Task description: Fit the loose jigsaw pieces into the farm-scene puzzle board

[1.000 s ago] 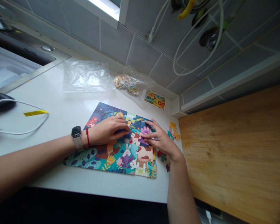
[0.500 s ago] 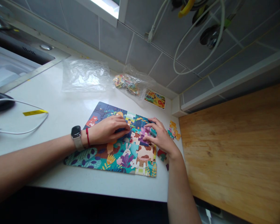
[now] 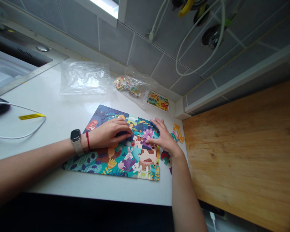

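Note:
A colourful animal jigsaw puzzle lies on the white counter, largely joined, with a rabbit and a cow on it. My left hand rests on its middle, fingers curled and drawn together towards the thumb; whatever is under the fingertips is hidden. At the puzzle's right side, my right hand is open, thumb and fingers spread apart. Its thumb tip is over or touching a purple puzzle piece. Loose puzzle pieces lie beyond that hand, and a dark piece shows beside the wrist.
Behind the puzzle lie a clear plastic bag, a bag of more puzzle pieces and a picture card. A wooden board is at right. A white cable and a sink edge are at left.
My right hand's thumb and fingers have spread wider, uncovering more of the purple piece. My left hand keeps its place on the puzzle. The whole view has shifted slightly.

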`<move>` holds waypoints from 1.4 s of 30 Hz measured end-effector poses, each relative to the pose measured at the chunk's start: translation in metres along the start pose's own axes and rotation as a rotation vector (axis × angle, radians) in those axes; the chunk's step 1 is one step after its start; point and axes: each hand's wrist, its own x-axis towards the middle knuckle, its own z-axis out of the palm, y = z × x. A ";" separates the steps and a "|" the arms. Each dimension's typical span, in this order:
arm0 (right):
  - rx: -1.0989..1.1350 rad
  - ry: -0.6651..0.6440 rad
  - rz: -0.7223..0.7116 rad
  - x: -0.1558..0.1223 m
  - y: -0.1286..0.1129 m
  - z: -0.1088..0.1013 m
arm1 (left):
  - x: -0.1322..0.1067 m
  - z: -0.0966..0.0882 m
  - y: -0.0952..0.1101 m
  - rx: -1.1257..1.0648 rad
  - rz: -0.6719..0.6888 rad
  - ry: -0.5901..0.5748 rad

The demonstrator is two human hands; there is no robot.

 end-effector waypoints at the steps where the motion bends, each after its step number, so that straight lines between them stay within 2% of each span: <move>1: 0.007 0.010 0.000 0.000 0.000 -0.001 | 0.000 0.000 0.000 -0.001 -0.001 -0.001; 6: 0.018 0.095 -0.010 0.002 -0.002 0.000 | -0.001 0.000 0.000 -0.023 -0.005 0.002; 18: -0.054 0.050 -0.018 0.004 -0.006 0.003 | -0.001 -0.001 -0.001 -0.026 -0.006 0.008; 24: 0.081 0.218 -0.139 -0.005 -0.005 -0.015 | -0.001 0.000 -0.002 -0.004 0.008 -0.004; 26: 0.061 0.167 -0.134 -0.012 -0.005 -0.023 | -0.001 0.001 -0.002 -0.001 0.009 -0.005; 29: -0.033 -0.079 -0.093 -0.020 -0.008 -0.030 | 0.000 0.000 -0.002 -0.007 0.013 -0.008; 31: -0.076 -0.174 -0.076 -0.023 -0.009 -0.029 | 0.000 0.000 -0.001 -0.012 0.010 -0.006; 42: -0.161 -0.189 -0.135 -0.025 -0.021 -0.020 | 0.000 0.001 -0.002 -0.032 0.002 -0.009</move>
